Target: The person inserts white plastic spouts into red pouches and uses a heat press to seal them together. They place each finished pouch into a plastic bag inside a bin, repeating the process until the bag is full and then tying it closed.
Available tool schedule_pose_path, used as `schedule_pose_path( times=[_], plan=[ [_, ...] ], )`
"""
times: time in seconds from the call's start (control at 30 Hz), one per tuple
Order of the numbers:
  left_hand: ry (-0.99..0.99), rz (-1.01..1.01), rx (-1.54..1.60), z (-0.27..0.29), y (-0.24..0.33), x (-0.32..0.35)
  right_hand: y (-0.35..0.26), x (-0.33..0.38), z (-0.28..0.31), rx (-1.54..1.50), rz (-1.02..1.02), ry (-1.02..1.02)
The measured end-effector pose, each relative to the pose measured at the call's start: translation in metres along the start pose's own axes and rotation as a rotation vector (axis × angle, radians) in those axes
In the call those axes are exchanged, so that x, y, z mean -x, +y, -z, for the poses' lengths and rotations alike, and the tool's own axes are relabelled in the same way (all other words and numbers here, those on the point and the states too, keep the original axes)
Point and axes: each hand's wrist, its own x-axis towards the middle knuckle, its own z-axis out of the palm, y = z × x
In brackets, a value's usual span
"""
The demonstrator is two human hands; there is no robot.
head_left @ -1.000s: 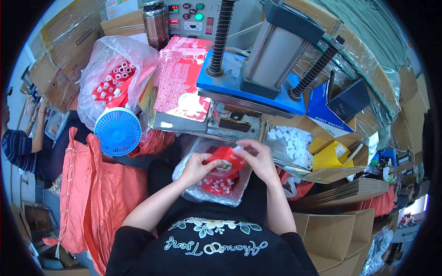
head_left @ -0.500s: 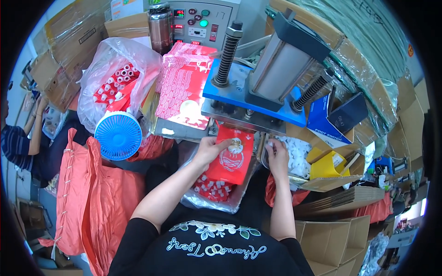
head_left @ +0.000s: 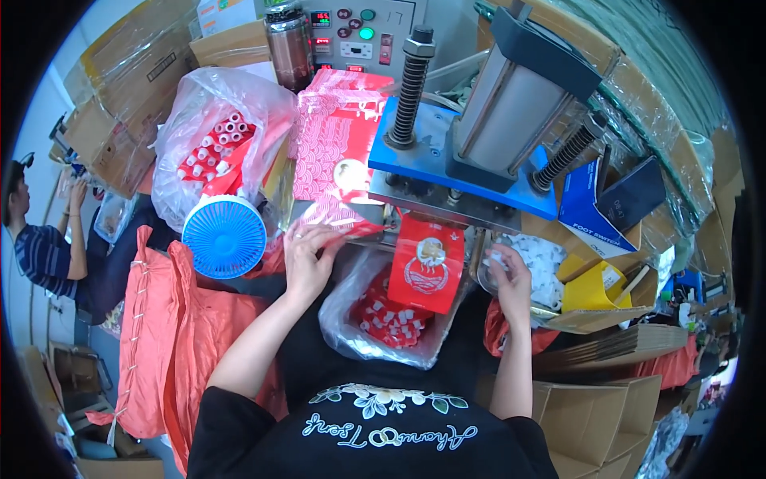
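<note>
A red-and-white patterned pouch (head_left: 339,219) is pinched at its edge in my left hand (head_left: 309,262), tilted in front of a stack of similar pouches (head_left: 335,148). Under the press (head_left: 463,172) a red pouch (head_left: 428,267) hangs with its top edge at the metal plate, touched by neither hand. My right hand (head_left: 512,279) is closed at the box of small white plastic pieces (head_left: 536,263). A white plastic piece (head_left: 495,257) shows at its fingertips, partly hidden. Below the hanging pouch, a plastic-lined box (head_left: 347,335) holds red pouches with white spouts (head_left: 391,323).
At the left, a clear plastic bag (head_left: 179,120) full of spouted red pouches stands behind a blue fan (head_left: 224,237). A control panel (head_left: 371,44) and a bottle (head_left: 289,52) are at the back. Boxes (head_left: 594,415) stand at the right. Another person (head_left: 48,239) sits far left.
My left hand has let go of the red pouch at the press, moved left and taken hold of a patterned pouch. My right hand stays at the white pieces.
</note>
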Motion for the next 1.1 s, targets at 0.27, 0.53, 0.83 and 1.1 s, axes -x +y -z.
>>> schedule_pose_path(
  times=[0.27,0.53,0.83,1.1],
  plan=[
    [-0.310,0.296,0.544,-0.038,0.046,0.045,-0.098,0.023,-0.042,-0.081,0.006,-0.460],
    [-0.498,0.386,0.614,-0.049,0.052,0.040,-0.067,0.017,-0.043,-0.352,-0.144,-0.474],
    [-0.553,0.341,0.729,-0.066,0.050,0.043,-0.062,0.008,-0.048,-0.396,-0.162,-0.484],
    [-0.476,0.745,0.995,-0.077,0.069,0.001,-0.041,-0.010,-0.023,0.341,0.146,0.091]
  ],
)
